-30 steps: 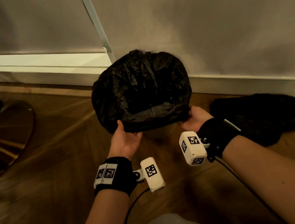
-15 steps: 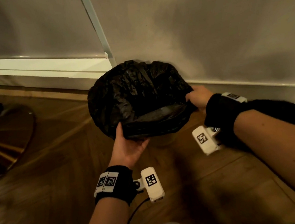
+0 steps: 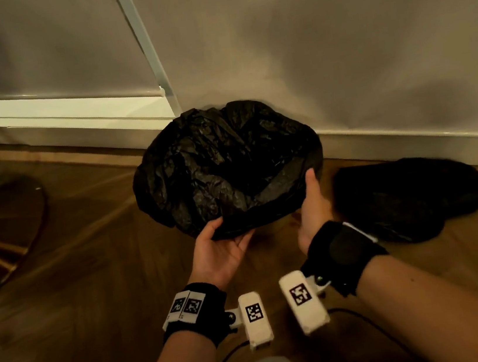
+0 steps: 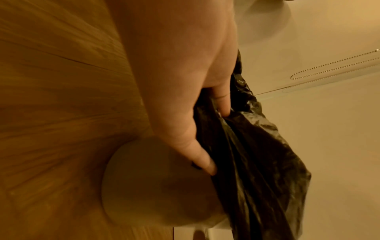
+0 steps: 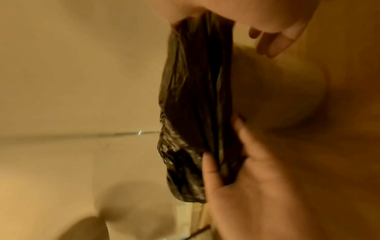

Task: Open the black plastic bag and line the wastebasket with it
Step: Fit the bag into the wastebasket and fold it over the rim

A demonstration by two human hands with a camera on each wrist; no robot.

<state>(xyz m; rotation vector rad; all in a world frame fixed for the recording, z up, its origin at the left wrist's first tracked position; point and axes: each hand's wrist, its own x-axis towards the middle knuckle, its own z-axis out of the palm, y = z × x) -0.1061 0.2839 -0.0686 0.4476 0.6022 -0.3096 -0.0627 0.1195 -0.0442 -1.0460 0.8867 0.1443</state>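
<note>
The crinkled black plastic bag (image 3: 226,167) sat draped over the mouth of the pale round wastebasket (image 4: 156,185), which stood on the wooden floor (image 3: 76,280) against the light wall (image 3: 335,44); from the head view the bin was almost wholly hidden under the plastic. Half a second before, the right hand (image 3: 313,213) had been up at the far right side of the rim; it had since come back to the near right edge, thumb up against the folded plastic and fingers tucked beneath, pinching the hem. The left hand (image 3: 223,250) had stayed at the near left edge, palm up, its fingers (image 4: 205,162) curled around the bunched hem against the bin's wall. The bag had settled lower and wider over the rim than a second earlier, so the lining looked nearly finished; the overhang likely only needed pulling down evenly around the near side. A dark, soft-looking bundle (image 3: 409,197) lay on the floor to the right, well apart.
</note>
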